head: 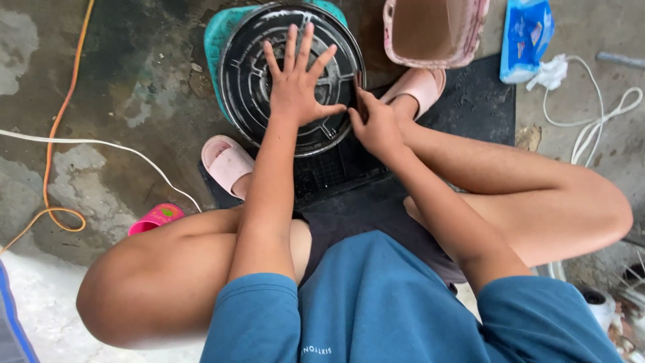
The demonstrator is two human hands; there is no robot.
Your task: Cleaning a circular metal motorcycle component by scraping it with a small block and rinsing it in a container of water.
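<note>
Soft even daylight, sharp focus

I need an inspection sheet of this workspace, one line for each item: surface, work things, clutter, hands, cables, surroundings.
Surface: stained concrete floor, with a black mat under the person's feet.
Work things: round black fan grille, lying over a teal basin.
Clutter: pink basket, blue packet, white crumpled tissue, pink toy-like thing.
Hands: left hand flat and spread on the grille; right hand at the grille's right rim, fingers pinched together; what they hold cannot be told.
Cables: orange cable and white cable on the left, white cord on the right.
Surroundings: pink slippers on both feet.
</note>
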